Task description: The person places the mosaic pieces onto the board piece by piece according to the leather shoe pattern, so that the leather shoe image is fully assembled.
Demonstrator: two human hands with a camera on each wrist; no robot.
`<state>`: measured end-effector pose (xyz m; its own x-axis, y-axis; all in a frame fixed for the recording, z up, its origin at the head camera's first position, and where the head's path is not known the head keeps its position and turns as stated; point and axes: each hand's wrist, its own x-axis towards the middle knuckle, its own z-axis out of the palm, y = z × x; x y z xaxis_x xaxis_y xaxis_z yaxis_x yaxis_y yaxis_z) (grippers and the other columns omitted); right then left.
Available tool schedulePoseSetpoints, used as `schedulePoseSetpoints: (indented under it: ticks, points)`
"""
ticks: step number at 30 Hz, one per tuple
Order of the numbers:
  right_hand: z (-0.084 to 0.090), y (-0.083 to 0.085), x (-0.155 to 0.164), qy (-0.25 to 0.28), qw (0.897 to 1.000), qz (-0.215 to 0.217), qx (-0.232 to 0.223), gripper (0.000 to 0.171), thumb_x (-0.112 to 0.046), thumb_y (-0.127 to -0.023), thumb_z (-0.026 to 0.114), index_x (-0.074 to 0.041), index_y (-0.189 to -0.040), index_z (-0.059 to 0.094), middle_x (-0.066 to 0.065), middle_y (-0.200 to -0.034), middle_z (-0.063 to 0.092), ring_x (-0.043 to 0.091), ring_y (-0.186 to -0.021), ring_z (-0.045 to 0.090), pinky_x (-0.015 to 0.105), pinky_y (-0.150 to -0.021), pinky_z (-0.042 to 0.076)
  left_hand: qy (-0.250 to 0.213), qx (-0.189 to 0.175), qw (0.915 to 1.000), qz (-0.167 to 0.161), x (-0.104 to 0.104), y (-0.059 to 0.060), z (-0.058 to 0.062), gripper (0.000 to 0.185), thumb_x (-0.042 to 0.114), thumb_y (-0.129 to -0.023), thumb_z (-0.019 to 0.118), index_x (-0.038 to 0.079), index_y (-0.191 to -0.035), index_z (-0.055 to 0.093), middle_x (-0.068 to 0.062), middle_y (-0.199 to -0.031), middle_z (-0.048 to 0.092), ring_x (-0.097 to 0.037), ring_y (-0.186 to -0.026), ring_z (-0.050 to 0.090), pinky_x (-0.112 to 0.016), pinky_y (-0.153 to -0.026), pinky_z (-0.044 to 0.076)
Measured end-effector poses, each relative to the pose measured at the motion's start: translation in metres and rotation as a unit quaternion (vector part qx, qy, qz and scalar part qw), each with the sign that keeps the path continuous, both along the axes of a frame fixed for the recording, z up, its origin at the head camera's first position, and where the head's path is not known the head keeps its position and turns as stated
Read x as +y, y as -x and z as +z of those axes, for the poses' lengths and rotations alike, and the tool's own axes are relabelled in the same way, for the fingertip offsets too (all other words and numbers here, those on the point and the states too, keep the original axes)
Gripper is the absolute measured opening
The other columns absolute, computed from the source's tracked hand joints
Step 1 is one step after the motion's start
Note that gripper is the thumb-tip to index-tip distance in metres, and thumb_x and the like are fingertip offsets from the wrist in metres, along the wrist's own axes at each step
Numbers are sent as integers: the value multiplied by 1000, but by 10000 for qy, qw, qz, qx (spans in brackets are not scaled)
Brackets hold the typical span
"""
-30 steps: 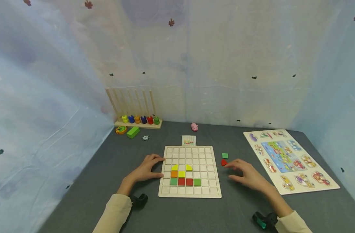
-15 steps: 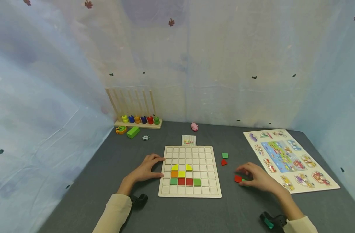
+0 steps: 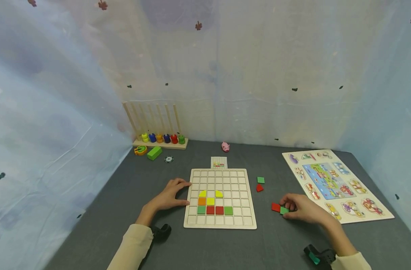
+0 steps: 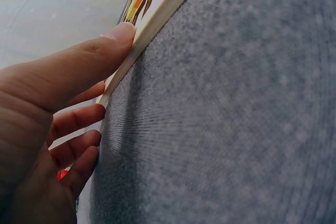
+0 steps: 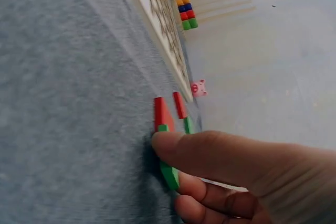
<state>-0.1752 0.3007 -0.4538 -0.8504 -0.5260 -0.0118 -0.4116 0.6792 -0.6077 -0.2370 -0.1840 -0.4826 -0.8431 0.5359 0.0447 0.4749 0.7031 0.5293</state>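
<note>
A: Report the right hand.

B: Its thumb and curled fingers pinch the small green square tile against the grey felt tabletop. The flat red square tile lies just beside it at 9 o'clock; contact is not resolvable from the head view.

A: And the left hand?

B: It grasps nothing; relaxed fingers and thumb rest against the 9 o'clock edge of the pale wooden grid board.

A: Surroundings?

B: A red quarter-round tile and a second green square tile lie at the board's 3 o'clock; the illustrated peg puzzle board lies at the right hand's 2 o'clock.
</note>
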Motion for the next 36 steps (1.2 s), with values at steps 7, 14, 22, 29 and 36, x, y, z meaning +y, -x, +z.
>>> schedulePoseSetpoints:
  ticks: [7,14,22,29,36]
  points:
    - [4,3,-8,70,9989,37,460,24,-22,-80,74,-9,-98,65,-3,-86,59,6,-72,53,25,-62,45,-13,-7,10000,10,0,1,-1,68,42,-79,73,17,-136,48,-5,-127,42,-24,-114,35,-50,-96,32]
    - [-2,9,-38,678,9902,540,1092,23,-16,-82,73,-7,-101,65,0,-91,62,13,-73,57,27,-63,49,-23,-5,10000,34,0,0,0,69,43,-78,73,16,-136,48,-5,-128,42,-25,-115,35,-51,-97,32]
    - [-11,13,-83,834,9844,920,1243,26,-18,-82,73,-9,-105,65,-3,-90,61,12,-75,56,27,-65,47,-140,331,9993,-134,0,-2,-2,68,43,-79,72,10,-135,49,-8,-124,43,-25,-110,36,-51,-92,34]
    - [-23,12,-110,1299,9733,1194,1470,23,-19,-80,75,-10,-98,64,0,-87,62,13,-72,56,25,-63,47,-135,106,9998,-119,1,0,-2,68,43,-81,71,12,-136,48,-9,-126,42,-28,-113,35,-53,-94,32]
    - [-26,8,-120,1292,9723,1037,1650,15,-18,-77,77,-13,-89,68,-1,-89,62,12,-78,56,24,-66,46,-24,7,10000,-37,0,1,-3,68,42,-80,72,15,-137,47,-7,-128,42,-26,-115,34,-51,-96,32]
